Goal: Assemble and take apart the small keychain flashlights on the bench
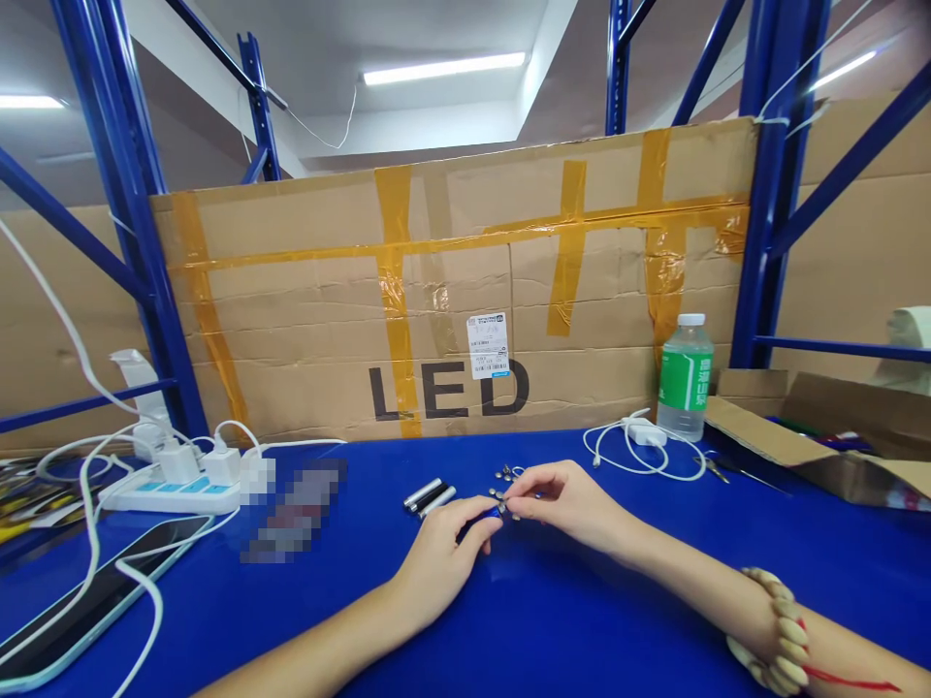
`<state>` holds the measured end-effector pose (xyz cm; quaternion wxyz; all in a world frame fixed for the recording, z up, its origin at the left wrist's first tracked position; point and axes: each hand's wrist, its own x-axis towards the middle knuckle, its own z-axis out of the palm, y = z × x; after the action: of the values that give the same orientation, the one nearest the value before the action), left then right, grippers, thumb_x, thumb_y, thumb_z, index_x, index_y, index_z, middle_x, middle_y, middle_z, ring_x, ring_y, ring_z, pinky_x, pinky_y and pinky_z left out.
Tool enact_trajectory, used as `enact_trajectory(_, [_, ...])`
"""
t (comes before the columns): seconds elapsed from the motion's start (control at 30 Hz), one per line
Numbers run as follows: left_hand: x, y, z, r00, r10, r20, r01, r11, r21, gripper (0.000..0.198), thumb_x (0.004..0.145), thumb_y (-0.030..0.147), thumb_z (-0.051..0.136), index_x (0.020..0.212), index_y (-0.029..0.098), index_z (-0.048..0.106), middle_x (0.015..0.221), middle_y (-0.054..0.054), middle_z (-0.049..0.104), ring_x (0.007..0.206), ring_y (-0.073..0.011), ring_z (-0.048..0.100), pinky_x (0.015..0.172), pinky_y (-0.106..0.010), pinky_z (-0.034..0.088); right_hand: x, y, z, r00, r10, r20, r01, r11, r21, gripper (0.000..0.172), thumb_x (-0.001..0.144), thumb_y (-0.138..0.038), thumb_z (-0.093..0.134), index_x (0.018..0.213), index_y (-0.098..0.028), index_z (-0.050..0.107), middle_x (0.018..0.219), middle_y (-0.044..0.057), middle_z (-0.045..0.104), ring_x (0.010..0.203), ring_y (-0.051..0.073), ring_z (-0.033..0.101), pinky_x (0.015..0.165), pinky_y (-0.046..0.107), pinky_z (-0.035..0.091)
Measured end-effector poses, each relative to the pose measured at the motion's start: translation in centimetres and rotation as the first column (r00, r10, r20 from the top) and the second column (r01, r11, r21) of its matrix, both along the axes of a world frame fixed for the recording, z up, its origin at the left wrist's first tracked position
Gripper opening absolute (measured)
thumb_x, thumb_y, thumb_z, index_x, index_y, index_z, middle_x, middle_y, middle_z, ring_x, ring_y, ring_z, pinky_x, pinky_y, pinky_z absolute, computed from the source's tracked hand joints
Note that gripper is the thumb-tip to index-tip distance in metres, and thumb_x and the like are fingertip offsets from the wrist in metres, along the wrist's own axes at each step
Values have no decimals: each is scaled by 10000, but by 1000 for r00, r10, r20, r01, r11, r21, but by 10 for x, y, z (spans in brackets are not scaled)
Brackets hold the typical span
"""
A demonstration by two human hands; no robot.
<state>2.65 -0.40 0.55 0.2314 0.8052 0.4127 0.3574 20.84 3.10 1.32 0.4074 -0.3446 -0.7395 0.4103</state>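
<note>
Both hands meet near the middle of the blue table [582, 620]. My left hand [445, 555] is closed, thumb and fingers around a small blue piece [495, 512] that is mostly hidden. Close to its fingertips, my right hand [563, 499] pinches something small at the blue piece; fingers cover most of it. Several small round metal pieces [507, 472] lie just behind the fingertips. Left of them, short silver and black cylinders [429, 496] rest side by side, behind my left hand. A beaded bracelet [782, 630] is around my right wrist.
On the left are a power strip [175, 495] with white cables, a phone [94, 591] and a blurred patch. At the right stand a water bottle [685, 378] and an open carton [836, 456], with a white charger [646, 432] and keys [717, 470] nearby. Cardboard [291, 339] forms the back.
</note>
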Motion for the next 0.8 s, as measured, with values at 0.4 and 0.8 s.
enact_trajectory(0.4, [-3, -4, -5, 987, -124, -102, 137, 983, 121, 245, 877, 227, 387, 898, 175, 626, 713, -15, 611, 621, -119, 524, 677, -228, 423, 4, 1, -6, 990, 91, 107, -65, 972, -226, 211, 549, -336, 734, 579, -137, 672, 499, -18, 567, 432, 65, 458, 393, 190, 411])
enact_trajectory(0.8, [-2, -7, -9, 971, -132, -198, 169, 969, 183, 277, 901, 254, 350, 913, 187, 619, 852, -46, 642, 750, -145, 563, 729, -245, 436, 9, -18, 9, 885, 225, 407, -270, 961, 58, 278, 806, -361, 503, 698, -142, 639, 562, -3, 546, 413, 67, 489, 424, 187, 423])
